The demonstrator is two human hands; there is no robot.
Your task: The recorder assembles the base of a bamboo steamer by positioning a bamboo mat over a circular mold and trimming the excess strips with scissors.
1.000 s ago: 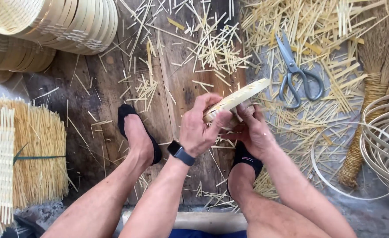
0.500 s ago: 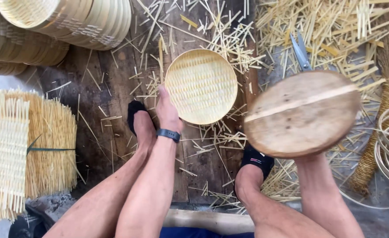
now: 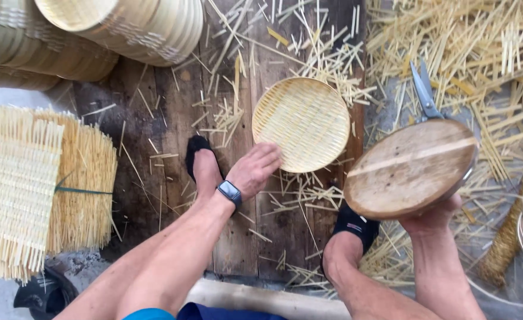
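While the right hand (image 3: 430,219) grips the round wooden mould (image 3: 411,168) at centre right, the loose left hand (image 3: 255,170) merely touches the woven bamboo tray (image 3: 302,123) at centre; the mould could slip.

Bare planks (image 3: 172,118) between basket stack (image 3: 137,26) and woven tray (image 3: 302,123)

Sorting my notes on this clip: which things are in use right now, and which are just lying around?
In use:
left hand touching the woven tray
right hand holding the round wooden board

Lying about:
scissors
stacked baskets
bundled woven mats
loose bamboo strips
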